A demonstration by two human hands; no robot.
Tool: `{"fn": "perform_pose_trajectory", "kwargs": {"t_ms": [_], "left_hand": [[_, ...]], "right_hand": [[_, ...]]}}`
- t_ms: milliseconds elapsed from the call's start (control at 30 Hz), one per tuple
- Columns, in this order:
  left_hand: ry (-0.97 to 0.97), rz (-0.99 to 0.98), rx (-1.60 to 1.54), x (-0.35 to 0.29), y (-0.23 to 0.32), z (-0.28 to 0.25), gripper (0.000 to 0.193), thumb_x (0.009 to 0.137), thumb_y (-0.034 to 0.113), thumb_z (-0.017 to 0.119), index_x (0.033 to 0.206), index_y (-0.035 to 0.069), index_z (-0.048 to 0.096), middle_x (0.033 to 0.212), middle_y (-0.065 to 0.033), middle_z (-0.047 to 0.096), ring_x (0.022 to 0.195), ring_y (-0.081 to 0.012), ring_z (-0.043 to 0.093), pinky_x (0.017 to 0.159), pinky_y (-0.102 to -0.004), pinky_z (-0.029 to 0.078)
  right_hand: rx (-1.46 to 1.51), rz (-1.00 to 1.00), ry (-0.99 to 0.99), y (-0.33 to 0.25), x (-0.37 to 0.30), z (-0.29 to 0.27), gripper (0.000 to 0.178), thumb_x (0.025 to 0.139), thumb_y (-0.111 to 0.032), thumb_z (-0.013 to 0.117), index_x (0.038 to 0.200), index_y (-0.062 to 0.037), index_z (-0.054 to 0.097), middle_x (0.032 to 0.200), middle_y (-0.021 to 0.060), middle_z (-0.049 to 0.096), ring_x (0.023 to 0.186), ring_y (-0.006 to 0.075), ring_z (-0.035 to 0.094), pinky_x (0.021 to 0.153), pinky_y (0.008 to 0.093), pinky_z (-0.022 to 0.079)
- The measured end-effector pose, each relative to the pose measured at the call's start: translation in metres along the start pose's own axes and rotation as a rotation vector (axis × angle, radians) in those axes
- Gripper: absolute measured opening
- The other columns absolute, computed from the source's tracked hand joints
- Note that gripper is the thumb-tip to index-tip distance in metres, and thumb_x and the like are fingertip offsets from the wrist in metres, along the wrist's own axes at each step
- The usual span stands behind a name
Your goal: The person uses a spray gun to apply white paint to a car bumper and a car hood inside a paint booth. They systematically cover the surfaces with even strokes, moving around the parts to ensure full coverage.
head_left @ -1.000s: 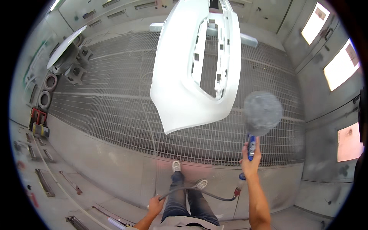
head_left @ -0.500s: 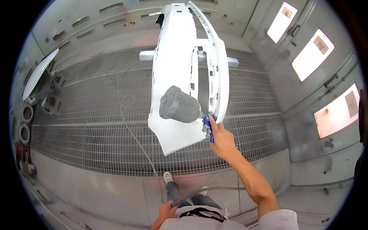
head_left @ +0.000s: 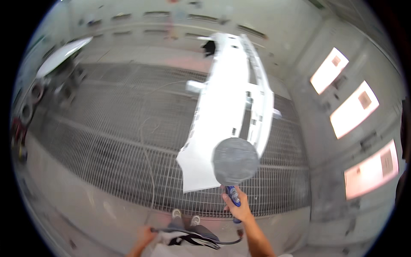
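Note:
My right hand grips a spray gun with a blue body. The gun's large grey paint cup shows its round end toward me and covers part of a white car bumper. That bumper stretches away from me on a support, its near pointed end just left of the cup. Low and to the left, my left hand is closed round a dark air hose, which crosses my waist toward the gun's handle. Motion blurs the left hand slightly.
Steel floor grating lies under the bumper. A thin hose or cable trails over it. At the far left a white curved panel rests on a stand. Lit door windows line the right wall.
The spray gun has turned so its cup end faces me, and it has come nearer. My left hand has moved left with the hose. The view has shifted, and the bumper appears lower and farther right.

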State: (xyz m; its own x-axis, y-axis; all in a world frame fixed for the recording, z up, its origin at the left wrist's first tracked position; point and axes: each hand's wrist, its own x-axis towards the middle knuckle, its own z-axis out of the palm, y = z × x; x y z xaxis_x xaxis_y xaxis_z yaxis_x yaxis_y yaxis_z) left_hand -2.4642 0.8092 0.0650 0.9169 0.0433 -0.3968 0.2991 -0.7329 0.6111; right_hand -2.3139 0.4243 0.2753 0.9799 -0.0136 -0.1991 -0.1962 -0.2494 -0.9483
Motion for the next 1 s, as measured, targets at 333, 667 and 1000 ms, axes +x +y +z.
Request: {"fn": "perform_pose_trajectory", "kwargs": {"t_ms": [333, 667, 1000], "left_hand": [[0.253, -0.019, 0.052, 0.014, -0.004, -0.143, 0.021, 0.067, 0.024, 0.070, 0.075, 0.006, 0.063, 0.072, -0.0139, 0.063, 0.073, -0.0354, 0.062, 0.062, -0.0446, 0.048], [-0.036, 0.100, -0.104, 0.109, -0.128, -0.302, 0.037, 0.081, 0.042, 0.070, 0.100, 0.010, 0.068, 0.097, -0.0105, 0.069, 0.091, -0.0287, 0.065, 0.079, -0.0386, 0.051], [0.218, 0.190, -1.517, 0.285, -0.121, -0.514, 0.030, 0.089, 0.008, 0.066, 0.117, -0.001, 0.060, 0.105, -0.0073, 0.068, 0.095, -0.0109, 0.063, 0.086, -0.0270, 0.050]], "right_hand": [[0.413, -0.158, -0.441, -0.043, 0.087, 0.152, 0.055, 0.087, -0.030, 0.066, 0.123, 0.0088, 0.049, 0.103, 0.0184, 0.062, 0.098, 0.0277, 0.062, 0.052, 0.0338, 0.059], [0.554, -0.027, -0.816, -0.179, 0.224, 0.461, 0.051, 0.087, -0.031, 0.068, 0.122, 0.0040, 0.053, 0.109, 0.0168, 0.063, 0.095, 0.0274, 0.064, 0.052, 0.0342, 0.058], [0.766, -0.099, -0.887, -0.298, 0.314, 0.712, 0.045, 0.091, -0.031, 0.062, 0.123, -0.0016, 0.048, 0.108, 0.0160, 0.057, 0.099, 0.0252, 0.057, 0.050, 0.0320, 0.058]]}}
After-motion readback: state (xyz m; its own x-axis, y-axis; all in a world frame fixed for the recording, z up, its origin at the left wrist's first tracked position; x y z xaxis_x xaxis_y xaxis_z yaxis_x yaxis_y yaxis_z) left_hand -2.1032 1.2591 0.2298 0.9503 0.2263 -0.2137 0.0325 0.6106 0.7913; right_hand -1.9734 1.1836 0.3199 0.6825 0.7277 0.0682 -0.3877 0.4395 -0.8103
